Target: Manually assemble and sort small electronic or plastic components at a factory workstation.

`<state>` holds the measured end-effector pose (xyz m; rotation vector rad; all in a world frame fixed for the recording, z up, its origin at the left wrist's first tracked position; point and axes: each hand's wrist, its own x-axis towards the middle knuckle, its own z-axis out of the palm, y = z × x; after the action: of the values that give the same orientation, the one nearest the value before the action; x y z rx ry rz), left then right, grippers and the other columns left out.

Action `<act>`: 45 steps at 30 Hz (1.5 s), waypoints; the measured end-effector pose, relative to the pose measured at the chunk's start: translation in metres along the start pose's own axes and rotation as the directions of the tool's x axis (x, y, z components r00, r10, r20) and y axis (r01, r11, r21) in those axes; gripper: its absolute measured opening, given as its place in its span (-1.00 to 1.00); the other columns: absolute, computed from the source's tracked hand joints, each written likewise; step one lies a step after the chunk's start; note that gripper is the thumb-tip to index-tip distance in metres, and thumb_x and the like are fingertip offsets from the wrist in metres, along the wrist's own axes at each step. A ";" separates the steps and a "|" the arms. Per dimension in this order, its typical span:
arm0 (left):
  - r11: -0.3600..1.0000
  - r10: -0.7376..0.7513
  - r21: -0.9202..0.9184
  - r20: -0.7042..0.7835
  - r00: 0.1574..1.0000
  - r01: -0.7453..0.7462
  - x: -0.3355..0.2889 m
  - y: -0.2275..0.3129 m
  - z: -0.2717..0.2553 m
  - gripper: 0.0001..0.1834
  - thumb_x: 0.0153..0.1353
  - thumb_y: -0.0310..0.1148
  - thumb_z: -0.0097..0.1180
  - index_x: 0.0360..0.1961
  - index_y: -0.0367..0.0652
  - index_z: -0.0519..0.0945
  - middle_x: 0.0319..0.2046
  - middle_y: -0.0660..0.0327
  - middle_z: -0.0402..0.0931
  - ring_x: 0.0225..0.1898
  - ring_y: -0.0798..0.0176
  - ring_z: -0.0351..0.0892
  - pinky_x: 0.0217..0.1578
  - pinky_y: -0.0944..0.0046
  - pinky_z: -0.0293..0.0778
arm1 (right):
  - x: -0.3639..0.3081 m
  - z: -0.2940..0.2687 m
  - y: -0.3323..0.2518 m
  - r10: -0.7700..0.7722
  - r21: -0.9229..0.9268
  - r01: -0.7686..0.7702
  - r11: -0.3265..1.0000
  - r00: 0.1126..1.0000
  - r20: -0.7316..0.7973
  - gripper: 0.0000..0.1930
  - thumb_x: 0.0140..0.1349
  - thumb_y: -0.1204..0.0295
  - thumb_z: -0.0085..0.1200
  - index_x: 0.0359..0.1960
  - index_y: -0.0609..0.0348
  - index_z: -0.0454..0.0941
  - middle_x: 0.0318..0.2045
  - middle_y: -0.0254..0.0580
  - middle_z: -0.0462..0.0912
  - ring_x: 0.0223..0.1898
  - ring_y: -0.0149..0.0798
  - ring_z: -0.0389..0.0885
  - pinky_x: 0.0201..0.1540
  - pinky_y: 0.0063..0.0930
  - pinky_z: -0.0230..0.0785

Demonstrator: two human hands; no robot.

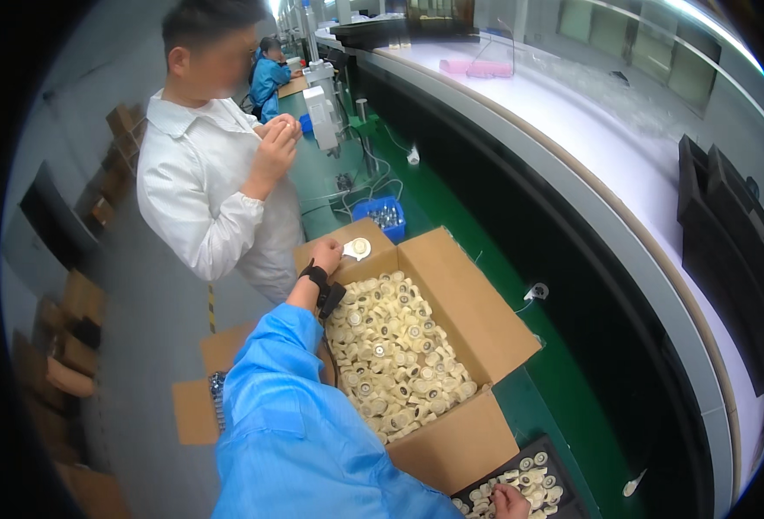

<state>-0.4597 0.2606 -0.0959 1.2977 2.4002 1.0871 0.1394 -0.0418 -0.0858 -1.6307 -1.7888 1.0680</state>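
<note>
My left hand (326, 255) wears a black wrist strap with a small device and reaches over the far flap of a cardboard box (438, 445). Its fingers are closed on the edge of a white plastic part (358, 249) with a round cream disc on top. Below it, the box is filled with many loose cream plastic parts (390, 346), some showing metal centres. At the lower right, my right hand (510, 502) is among similar cream parts (537, 480) in a black tray (576, 509). Its fingers look pinched, and what lies between them is hidden.
A person in a white coat (200, 186) stands at the far left, hands raised together. Beyond the box are a blue bin (382, 216) of metal parts and a bench machine (323, 117) with cables. A long curved black-and-white counter (607, 199) runs along the right. Another person (267, 82) sits farther back.
</note>
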 end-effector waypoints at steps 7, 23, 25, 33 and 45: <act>0.961 0.268 0.093 -0.084 0.960 -0.260 0.006 0.007 0.029 -0.75 0.22 -0.28 -0.05 -0.19 -0.08 0.63 -0.34 0.00 0.60 -0.28 -0.01 0.60 -0.20 0.17 0.45 | 0.014 -0.002 -0.009 0.073 0.106 -0.070 0.992 0.997 -0.020 -0.80 0.24 0.53 -0.03 -0.15 0.35 0.53 -0.33 0.00 0.62 -0.33 -0.17 0.61 -0.26 -0.44 0.44; 0.980 0.142 -0.121 -0.118 0.983 -0.156 -0.033 0.028 0.028 -0.80 0.07 -0.40 0.15 -0.27 -0.16 0.68 -0.36 0.10 0.66 -0.33 0.23 0.63 -0.23 0.27 0.49 | 0.120 -0.045 -0.106 -0.464 -0.080 0.460 0.884 0.885 -0.036 -0.67 0.07 0.48 0.15 -0.08 0.21 0.55 -0.08 0.02 0.58 -0.01 0.02 0.53 0.03 -0.25 0.40; 0.981 0.127 -0.126 -0.138 0.982 -0.144 -0.031 0.011 0.019 -0.81 0.08 -0.40 0.13 -0.27 -0.18 0.67 -0.41 0.15 0.65 -0.37 0.31 0.60 -0.28 0.30 0.48 | 0.147 -0.094 -0.078 -0.338 -0.083 0.328 0.941 0.900 -0.275 -0.70 0.13 0.50 0.08 -0.07 0.26 0.54 -0.13 -0.01 0.61 -0.13 -0.10 0.60 -0.08 -0.33 0.44; 0.990 0.064 -0.127 -0.025 0.998 -0.067 -0.051 0.043 0.009 -0.83 0.12 -0.51 0.09 -0.24 -0.22 0.62 -0.37 0.23 0.62 -0.35 0.38 0.54 -0.27 0.36 0.44 | 0.277 -0.112 0.029 -0.207 -0.194 0.141 0.971 0.901 -0.381 -0.60 0.16 0.48 0.04 0.08 0.15 0.45 -0.23 0.04 0.63 -0.23 -0.12 0.63 -0.09 -0.39 0.41; 0.986 0.160 -0.058 0.009 0.987 -0.159 -0.063 0.060 0.005 -0.76 0.07 -0.48 0.17 -0.19 -0.26 0.57 -0.36 0.21 0.59 -0.31 0.38 0.55 -0.23 0.36 0.45 | 0.370 0.003 0.048 0.240 0.712 -0.091 0.696 0.964 -0.112 -0.55 0.35 0.41 -0.10 0.28 0.07 0.25 0.07 -0.16 0.44 -0.27 -0.44 0.58 -0.46 -0.70 0.33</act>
<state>-0.3814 0.2341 -0.0676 1.4941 2.2706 1.1747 0.1039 0.3175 -0.1807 -1.3461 -0.9118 1.3906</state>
